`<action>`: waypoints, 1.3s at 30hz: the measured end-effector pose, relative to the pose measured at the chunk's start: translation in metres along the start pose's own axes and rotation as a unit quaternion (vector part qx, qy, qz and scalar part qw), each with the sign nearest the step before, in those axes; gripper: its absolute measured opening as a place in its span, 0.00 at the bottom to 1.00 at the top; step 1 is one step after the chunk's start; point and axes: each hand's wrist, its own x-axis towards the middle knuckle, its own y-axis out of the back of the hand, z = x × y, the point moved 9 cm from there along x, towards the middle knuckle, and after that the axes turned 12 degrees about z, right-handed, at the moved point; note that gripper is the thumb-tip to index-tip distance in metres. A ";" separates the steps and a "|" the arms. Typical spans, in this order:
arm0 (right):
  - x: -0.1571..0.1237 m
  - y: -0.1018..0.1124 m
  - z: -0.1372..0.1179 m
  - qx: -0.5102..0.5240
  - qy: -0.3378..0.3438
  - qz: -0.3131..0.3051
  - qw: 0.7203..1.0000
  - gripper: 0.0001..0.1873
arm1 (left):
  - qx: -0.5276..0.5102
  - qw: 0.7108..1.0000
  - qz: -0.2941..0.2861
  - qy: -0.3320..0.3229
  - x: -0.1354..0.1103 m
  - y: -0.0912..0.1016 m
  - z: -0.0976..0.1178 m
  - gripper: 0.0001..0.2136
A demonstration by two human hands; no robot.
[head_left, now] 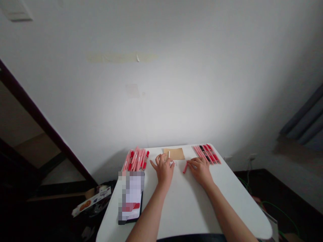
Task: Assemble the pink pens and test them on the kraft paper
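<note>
My left hand (pixel 164 169) rests on the white table (pixel 181 201), fingers curled around a small pale stick-like piece (pixel 169 154) that points up beside a tan paper sheet (pixel 174 153). My right hand (pixel 200 169) lies a little to the right, fingers pinched on a red pen (pixel 185 167) lying on the table. A row of red and pink pens (pixel 207 154) sits just beyond my right hand. A bigger bunch of pink and red pens (pixel 136 159) lies at the far left.
A dark tablet or phone with a blurred screen (pixel 130 198) lies at the table's left edge. A white wall stands right behind the table. A printed box (pixel 91 201) and clutter lie on the dark floor at left. Cables run along the floor at right.
</note>
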 end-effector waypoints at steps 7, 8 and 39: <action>-0.002 -0.008 -0.011 0.007 0.031 -0.041 0.999 0.13 | 0.017 1.000 0.006 0.017 0.003 0.005 -0.005 0.11; -0.002 -0.008 -0.014 0.006 0.036 -0.046 0.998 0.13 | 0.020 1.000 0.002 0.021 0.003 0.006 -0.005 0.11; 0.000 -0.013 -0.028 -0.001 0.064 -0.053 0.996 0.15 | 0.045 0.997 0.036 0.053 0.004 0.010 -0.014 0.09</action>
